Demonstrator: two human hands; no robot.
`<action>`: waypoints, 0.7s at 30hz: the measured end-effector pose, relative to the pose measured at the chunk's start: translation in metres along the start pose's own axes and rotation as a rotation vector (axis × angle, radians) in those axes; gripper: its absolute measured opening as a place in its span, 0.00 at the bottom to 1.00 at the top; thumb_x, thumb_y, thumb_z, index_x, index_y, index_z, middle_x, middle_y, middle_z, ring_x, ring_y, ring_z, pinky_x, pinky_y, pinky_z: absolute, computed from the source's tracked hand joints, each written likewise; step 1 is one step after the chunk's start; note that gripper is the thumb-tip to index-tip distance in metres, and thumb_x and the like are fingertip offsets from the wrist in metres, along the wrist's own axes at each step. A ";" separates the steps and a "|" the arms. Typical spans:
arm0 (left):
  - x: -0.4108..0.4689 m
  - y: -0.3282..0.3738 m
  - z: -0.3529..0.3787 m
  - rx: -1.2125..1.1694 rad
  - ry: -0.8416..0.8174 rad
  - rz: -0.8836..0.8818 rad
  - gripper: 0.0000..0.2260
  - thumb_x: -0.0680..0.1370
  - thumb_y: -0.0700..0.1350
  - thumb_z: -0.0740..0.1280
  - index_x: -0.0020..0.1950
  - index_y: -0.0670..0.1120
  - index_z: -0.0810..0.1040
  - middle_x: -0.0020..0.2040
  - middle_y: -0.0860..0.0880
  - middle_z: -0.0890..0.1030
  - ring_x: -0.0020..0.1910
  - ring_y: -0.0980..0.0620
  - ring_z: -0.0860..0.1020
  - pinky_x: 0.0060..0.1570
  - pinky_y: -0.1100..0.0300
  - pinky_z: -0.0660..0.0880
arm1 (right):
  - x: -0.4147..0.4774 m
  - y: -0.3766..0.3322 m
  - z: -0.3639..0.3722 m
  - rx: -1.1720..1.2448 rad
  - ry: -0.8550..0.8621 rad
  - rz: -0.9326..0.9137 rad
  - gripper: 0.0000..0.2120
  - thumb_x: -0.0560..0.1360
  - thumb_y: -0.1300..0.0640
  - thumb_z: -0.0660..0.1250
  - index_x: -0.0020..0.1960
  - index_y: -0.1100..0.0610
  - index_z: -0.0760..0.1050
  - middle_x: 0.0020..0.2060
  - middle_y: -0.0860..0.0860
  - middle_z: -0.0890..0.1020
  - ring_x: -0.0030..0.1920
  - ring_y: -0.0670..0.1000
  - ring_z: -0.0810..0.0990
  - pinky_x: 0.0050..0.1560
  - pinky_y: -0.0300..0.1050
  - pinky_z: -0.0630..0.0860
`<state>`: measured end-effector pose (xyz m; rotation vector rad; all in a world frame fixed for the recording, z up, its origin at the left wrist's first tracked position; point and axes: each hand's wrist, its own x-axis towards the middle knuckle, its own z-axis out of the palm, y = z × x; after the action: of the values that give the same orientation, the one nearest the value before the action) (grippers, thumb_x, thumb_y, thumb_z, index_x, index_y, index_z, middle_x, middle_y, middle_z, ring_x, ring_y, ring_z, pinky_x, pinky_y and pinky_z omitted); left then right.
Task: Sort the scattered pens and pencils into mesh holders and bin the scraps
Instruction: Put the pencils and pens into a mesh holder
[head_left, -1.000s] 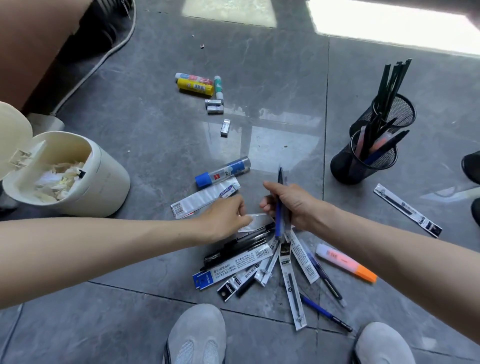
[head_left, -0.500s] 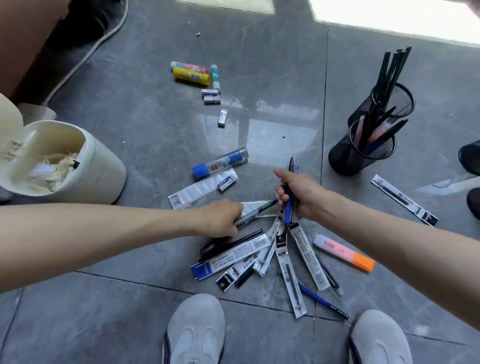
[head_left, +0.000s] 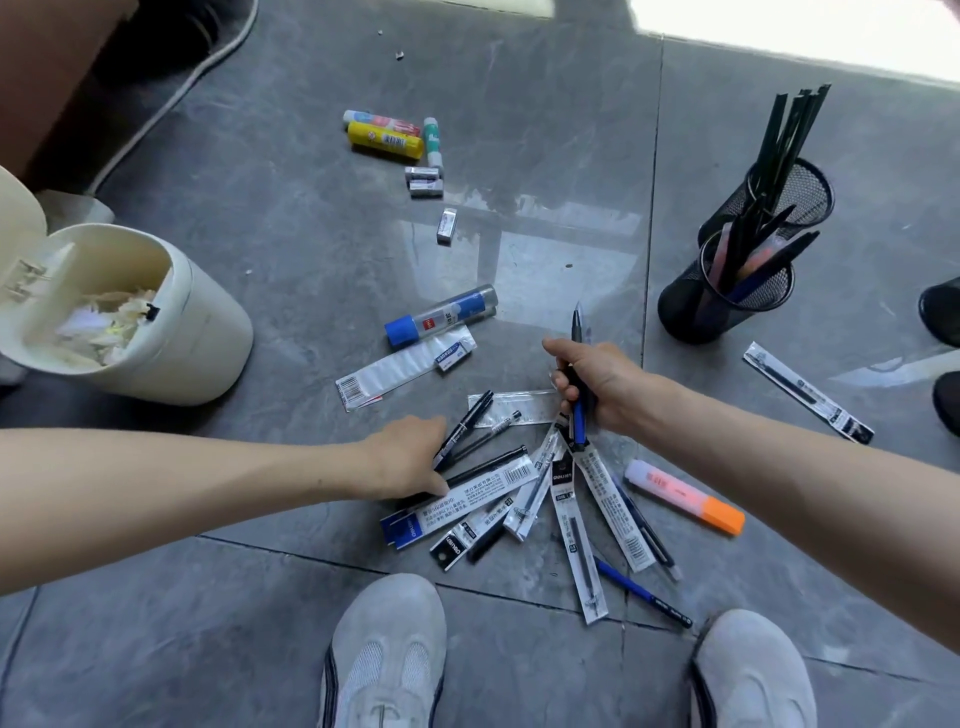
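Observation:
My right hand grips a blue and black pen, held upright above the pile. My left hand rests on the floor with its fingers closed around a black pen at the pile's left side. The pile holds several packaged refills and loose pens. An orange and pink highlighter lies to its right. Two black mesh holders stand at the right, both with pens and pencils in them. A cream bin with paper scraps stands open at the left.
Glue sticks and small erasers lie further back on the grey tiles. A blue-capped tube and a flat wrapper lie behind the pile. One packaged refill lies at the right. My grey shoes are below.
My left hand slid down and left, off the clear wrapper, onto a black pen. My right hand has stayed above the pile with the blue pen.

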<state>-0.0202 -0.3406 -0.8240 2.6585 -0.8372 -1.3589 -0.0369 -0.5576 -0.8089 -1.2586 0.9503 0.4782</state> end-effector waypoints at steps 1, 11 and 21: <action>0.000 0.001 -0.001 -0.043 0.007 0.002 0.18 0.73 0.51 0.71 0.42 0.46 0.62 0.45 0.46 0.75 0.46 0.44 0.74 0.38 0.57 0.65 | 0.000 0.000 -0.001 0.001 -0.002 0.004 0.16 0.78 0.53 0.64 0.34 0.55 0.65 0.19 0.49 0.69 0.17 0.45 0.62 0.24 0.37 0.64; 0.005 -0.001 -0.017 0.126 0.023 0.146 0.09 0.77 0.48 0.63 0.44 0.44 0.68 0.48 0.40 0.78 0.47 0.40 0.76 0.41 0.56 0.70 | 0.001 0.000 -0.007 -0.022 -0.050 0.040 0.14 0.76 0.52 0.66 0.35 0.56 0.67 0.20 0.49 0.70 0.17 0.45 0.63 0.24 0.37 0.66; 0.006 0.017 -0.081 0.713 0.608 0.950 0.14 0.67 0.31 0.67 0.43 0.43 0.64 0.32 0.45 0.72 0.20 0.48 0.66 0.18 0.62 0.52 | -0.013 -0.004 -0.007 -0.080 -0.421 0.296 0.14 0.75 0.46 0.65 0.43 0.58 0.73 0.29 0.52 0.77 0.23 0.46 0.73 0.25 0.36 0.72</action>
<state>0.0367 -0.3740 -0.7738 2.1486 -2.2871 -0.0139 -0.0430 -0.5630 -0.7963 -1.0329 0.7620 0.9799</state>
